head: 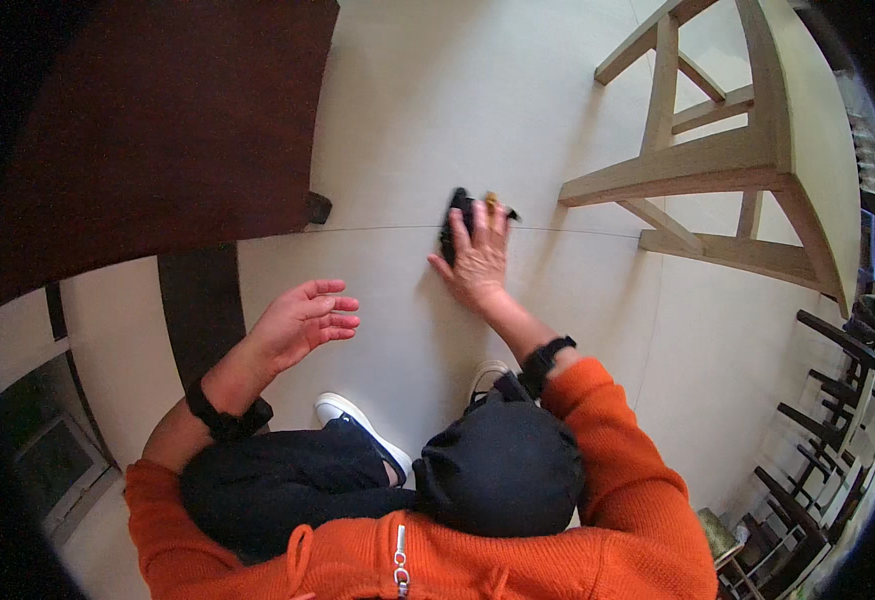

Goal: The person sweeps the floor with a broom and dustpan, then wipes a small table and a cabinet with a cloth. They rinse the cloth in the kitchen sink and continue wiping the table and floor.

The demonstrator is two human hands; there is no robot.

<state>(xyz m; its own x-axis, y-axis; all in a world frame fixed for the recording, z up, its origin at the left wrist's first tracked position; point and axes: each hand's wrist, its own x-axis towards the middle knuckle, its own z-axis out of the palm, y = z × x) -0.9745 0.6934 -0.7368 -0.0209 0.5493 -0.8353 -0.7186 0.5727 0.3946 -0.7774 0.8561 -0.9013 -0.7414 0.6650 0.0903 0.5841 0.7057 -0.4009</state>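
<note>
My right hand reaches forward with its fingers spread over a small black object with a yellowish part, low over the pale floor. The fingers cover much of that object, and blur hides what it is; whether they grip it I cannot tell. My left hand is raised to the left of it, palm turned inward, fingers apart and slightly bent, with nothing in it. Black bands circle both wrists.
A dark brown panel of furniture stands at the upper left. On the right is a light wooden stool or chair frame. Several dark-legged pieces of furniture line the far right. My white-edged shoes are on the floor close below my hands.
</note>
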